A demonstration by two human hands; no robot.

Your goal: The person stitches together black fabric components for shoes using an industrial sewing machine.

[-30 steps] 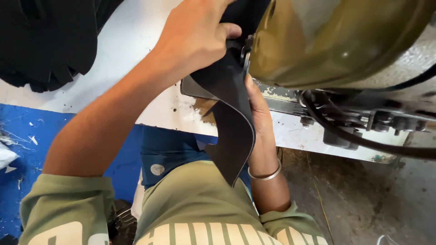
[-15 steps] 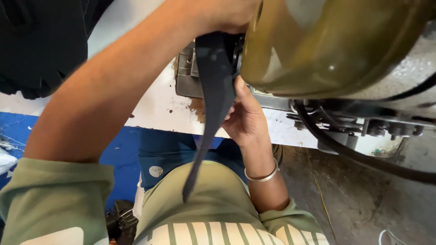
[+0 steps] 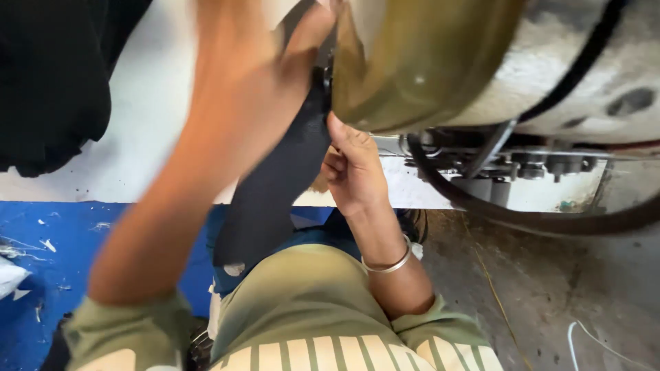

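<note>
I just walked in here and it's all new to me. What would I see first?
First, the big olive-green machine housing at top right. Just below it, a dark strip of material hangs down the middle, with the blurred left hand on its upper part. The right hand, with a silver bangle, grips its edge.

floor: blue painted section | bare stained concrete | white worktable | daylight

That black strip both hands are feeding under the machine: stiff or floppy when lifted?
Likely floppy: the black strip bends and hangs down from the machine. Probably light, since the right hand steadies it by fingertips. The blurred left hand covers its top.
</note>
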